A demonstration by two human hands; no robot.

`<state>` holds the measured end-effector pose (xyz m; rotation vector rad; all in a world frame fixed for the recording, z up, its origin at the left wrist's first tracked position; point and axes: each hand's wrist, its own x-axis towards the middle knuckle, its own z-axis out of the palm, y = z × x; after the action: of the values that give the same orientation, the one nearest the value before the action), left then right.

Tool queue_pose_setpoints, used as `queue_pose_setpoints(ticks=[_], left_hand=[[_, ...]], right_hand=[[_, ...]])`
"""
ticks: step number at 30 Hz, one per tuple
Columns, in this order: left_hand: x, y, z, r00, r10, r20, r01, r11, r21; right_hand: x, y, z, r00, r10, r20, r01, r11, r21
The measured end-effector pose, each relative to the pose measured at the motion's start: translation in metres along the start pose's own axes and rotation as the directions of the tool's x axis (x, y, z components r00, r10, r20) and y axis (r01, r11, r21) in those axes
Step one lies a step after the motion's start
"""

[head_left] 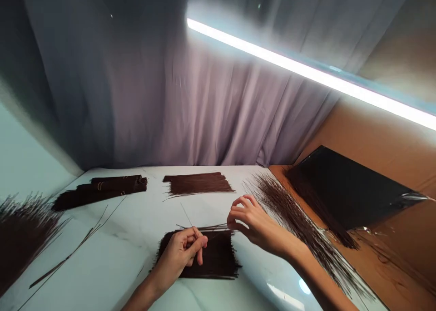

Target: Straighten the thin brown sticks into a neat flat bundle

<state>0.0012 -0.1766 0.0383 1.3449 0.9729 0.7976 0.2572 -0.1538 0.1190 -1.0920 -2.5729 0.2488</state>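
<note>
My left hand is closed in a pinch on a thin dark stick, whose upper end points up and to the left. Under that hand lies a dense dark brown mat of sticks, its ends ragged at both sides. My right hand is held above the mat's right far corner, fingers curled and thumb bent; whether a thin stick is between its fingertips is too small to tell. A few loose sticks lie along the mat's far edge.
Farther back lie another brown mat and dark tied rolls. Loose stick bundles spread at the right and far left. Crossed sticks lie left. A black sheet rests on the brown surface at right.
</note>
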Motion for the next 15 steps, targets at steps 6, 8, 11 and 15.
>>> queue_pose_setpoints(ticks=[6,8,11,15], left_hand=[[-0.005,0.008,0.002,0.998,-0.005,0.055,0.003,0.999,0.034],[-0.007,0.011,0.003,0.997,-0.016,0.072,0.011,0.998,0.063],[-0.008,0.009,0.004,0.997,-0.018,0.077,0.012,0.997,0.081],[-0.002,0.001,-0.004,0.999,-0.008,0.051,0.006,0.999,0.036]], right_hand=[[0.008,-0.030,-0.006,0.983,-0.022,-0.183,-0.019,0.976,-0.216],[0.025,-0.044,-0.006,0.982,-0.151,-0.112,0.118,0.959,-0.257],[0.050,-0.051,0.000,0.958,-0.288,0.015,0.278,0.908,-0.314],[0.052,-0.026,0.012,0.980,-0.197,0.002,0.183,0.905,-0.385]])
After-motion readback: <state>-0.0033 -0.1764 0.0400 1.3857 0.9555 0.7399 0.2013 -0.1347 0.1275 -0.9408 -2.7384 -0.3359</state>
